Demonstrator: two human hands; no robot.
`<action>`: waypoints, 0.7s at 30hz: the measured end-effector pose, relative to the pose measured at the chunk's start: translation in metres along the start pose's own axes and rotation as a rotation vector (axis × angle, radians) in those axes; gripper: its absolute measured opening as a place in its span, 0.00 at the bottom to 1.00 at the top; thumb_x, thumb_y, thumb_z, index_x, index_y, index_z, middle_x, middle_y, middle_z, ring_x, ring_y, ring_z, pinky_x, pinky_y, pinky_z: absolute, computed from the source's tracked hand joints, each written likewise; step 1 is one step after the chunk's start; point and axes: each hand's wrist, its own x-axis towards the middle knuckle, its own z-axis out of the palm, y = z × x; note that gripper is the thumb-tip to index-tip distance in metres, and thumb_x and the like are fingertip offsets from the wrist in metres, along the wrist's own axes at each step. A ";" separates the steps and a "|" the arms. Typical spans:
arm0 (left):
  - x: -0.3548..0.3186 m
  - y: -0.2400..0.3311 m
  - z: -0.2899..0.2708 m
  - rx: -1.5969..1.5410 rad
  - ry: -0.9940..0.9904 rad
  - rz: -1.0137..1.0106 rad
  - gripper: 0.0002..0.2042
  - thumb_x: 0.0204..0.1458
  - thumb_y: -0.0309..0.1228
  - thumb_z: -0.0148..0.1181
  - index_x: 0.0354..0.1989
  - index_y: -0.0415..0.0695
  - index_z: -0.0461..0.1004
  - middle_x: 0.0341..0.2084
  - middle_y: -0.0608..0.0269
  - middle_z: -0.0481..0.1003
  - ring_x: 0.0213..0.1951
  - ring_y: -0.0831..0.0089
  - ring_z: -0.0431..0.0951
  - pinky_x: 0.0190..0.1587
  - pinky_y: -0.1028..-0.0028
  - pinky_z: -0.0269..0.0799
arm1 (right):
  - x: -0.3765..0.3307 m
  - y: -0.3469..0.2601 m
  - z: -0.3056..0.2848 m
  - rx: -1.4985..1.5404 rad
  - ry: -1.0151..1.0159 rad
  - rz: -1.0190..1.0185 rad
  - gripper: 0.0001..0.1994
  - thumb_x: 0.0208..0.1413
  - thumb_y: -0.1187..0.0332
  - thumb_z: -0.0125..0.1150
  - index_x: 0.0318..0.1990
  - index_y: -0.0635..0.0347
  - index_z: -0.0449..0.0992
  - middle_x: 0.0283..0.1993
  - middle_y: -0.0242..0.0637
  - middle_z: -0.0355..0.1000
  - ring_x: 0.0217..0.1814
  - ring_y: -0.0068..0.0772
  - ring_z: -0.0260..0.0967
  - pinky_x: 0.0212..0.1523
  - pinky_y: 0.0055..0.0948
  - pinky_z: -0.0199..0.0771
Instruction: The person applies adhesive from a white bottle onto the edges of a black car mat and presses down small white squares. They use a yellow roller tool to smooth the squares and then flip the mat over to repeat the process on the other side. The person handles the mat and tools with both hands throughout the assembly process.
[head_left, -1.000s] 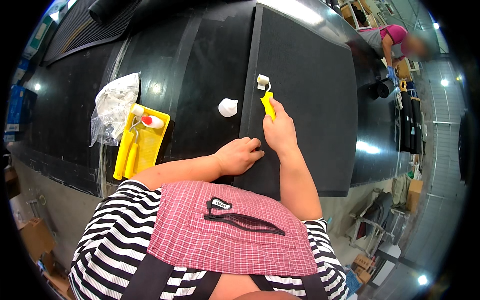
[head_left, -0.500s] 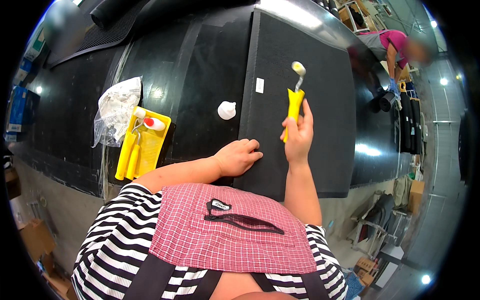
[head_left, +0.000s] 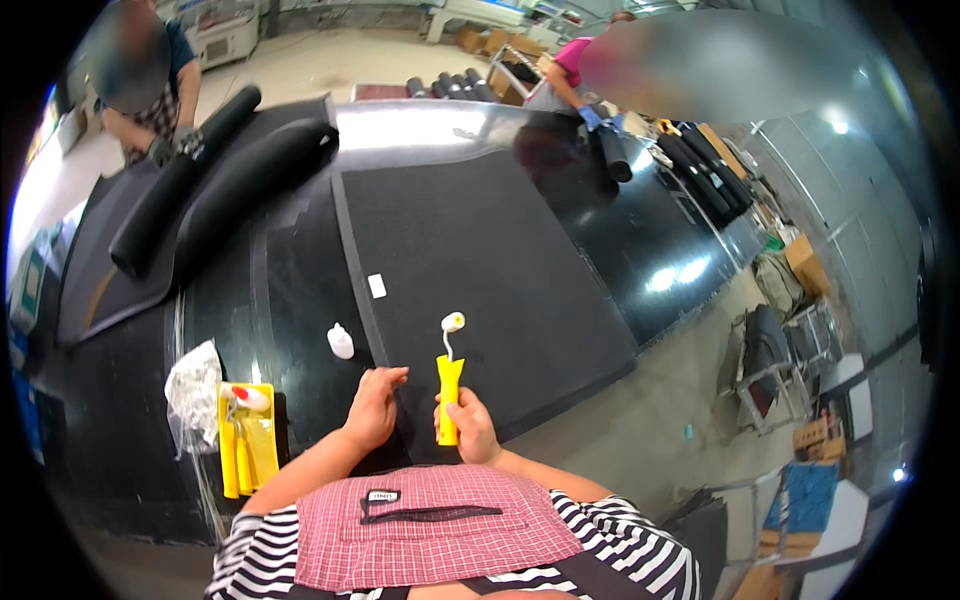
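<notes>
In my right hand is a small paint roller, its yellow handle wrapped by my fingers. The short white roller head points away from me, above the black mat. My left hand rests by the mat's near left edge, fingers stretched toward the right and holding nothing that I can see. Left of the mat stands a white squeeze bottle. Further left, a yellow paint tray holds yellow-handled tools and a white bottle with a red cap. A white label lies on the mat.
Beside the tray lies a clear plastic bag with white material. Rolled black mats lie at the far left, where a gloved person works. Another person in blue gloves handles a black roll at the far right. The shiny table extends around the mat.
My view has tilted up and turned, showing more of the far side. My right hand has drawn the roller closer to me and toward my left hand. The roller stays in my grip.
</notes>
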 end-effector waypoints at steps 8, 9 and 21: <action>-0.100 0.036 -0.071 -0.302 0.138 -0.387 0.12 0.59 0.15 0.57 0.48 0.39 0.66 0.47 0.50 0.82 0.50 0.66 0.82 0.54 0.70 0.75 | -0.030 -0.004 0.020 -0.211 -0.238 0.090 0.16 0.67 0.63 0.61 0.56 0.59 0.69 0.47 0.38 0.72 0.48 0.31 0.70 0.53 0.31 0.73; -0.111 0.037 -0.076 -0.315 0.167 -0.404 0.12 0.59 0.15 0.58 0.47 0.39 0.66 0.47 0.50 0.82 0.49 0.67 0.82 0.54 0.71 0.74 | -0.028 -0.001 0.020 -0.226 -0.272 0.087 0.16 0.66 0.63 0.62 0.57 0.58 0.69 0.47 0.38 0.72 0.48 0.32 0.70 0.54 0.31 0.73; -0.154 0.018 -0.091 -0.291 0.382 -0.198 0.13 0.44 0.14 0.71 0.28 0.40 0.71 0.32 0.58 0.73 0.37 0.65 0.75 0.51 0.65 0.76 | 0.003 0.039 0.040 -0.474 -0.451 0.077 0.22 0.55 0.73 0.70 0.56 0.61 0.69 0.46 0.34 0.74 0.48 0.27 0.71 0.50 0.31 0.75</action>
